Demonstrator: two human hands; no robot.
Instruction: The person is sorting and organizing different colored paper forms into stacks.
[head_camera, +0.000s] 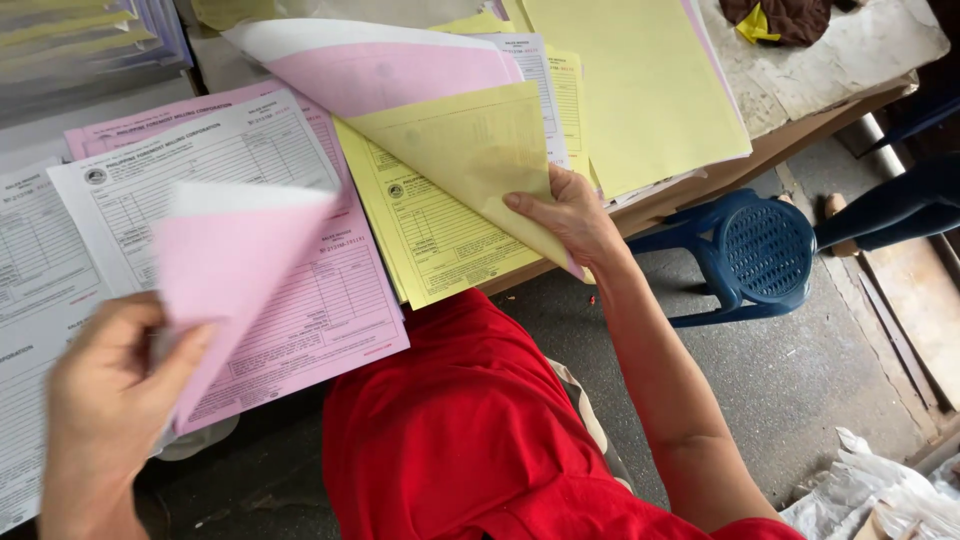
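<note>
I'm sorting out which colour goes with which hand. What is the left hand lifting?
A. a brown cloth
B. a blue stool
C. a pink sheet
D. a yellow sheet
C: the left hand pinches a pink sheet curled up off the pink stack, while the right hand lifts a yellow sheet.

Work table (850, 60): worn pale top, stained, wooden edge showing along my right side. Dark cloth (780, 15) with a yellow scrap at its far right corner. Floor (800, 370): grey concrete, daylit, below the table's near edge. Blue plastic stool (755, 255), perforated round seat, just beside the table's right edge. Crumpled white plastic (870, 495), at my lower right, on the floor
</note>
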